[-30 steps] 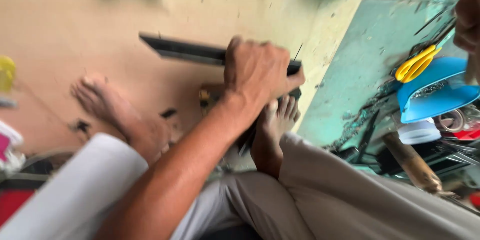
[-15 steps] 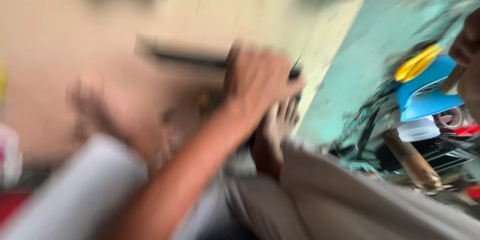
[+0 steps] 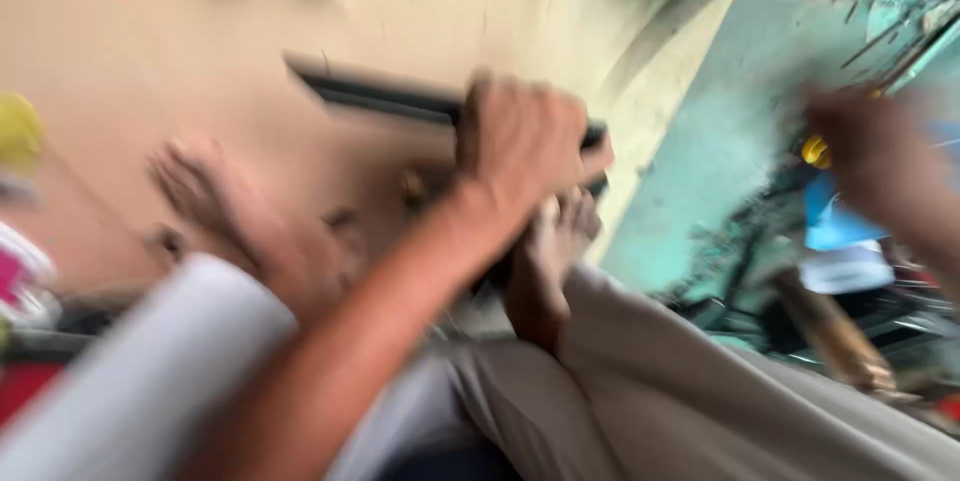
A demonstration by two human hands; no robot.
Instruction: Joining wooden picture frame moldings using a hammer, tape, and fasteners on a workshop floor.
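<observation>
Long dark metal bar (image 3: 390, 99) — lying level on the tan floor, blurred.

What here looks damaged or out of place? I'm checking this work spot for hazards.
The green floor at the right looks chipped and cracked, with tools and scraps strewn by the blue tray. The left hand grips a dark bar beside bare feet. Blur hides finer detail.

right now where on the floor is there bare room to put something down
Bare tan floor lies left of and above the dark metal bar that the left hand grips. The green floor between the bar's end and the right hand is bare too. The tool pile at right is crowded, though blurred.
</observation>
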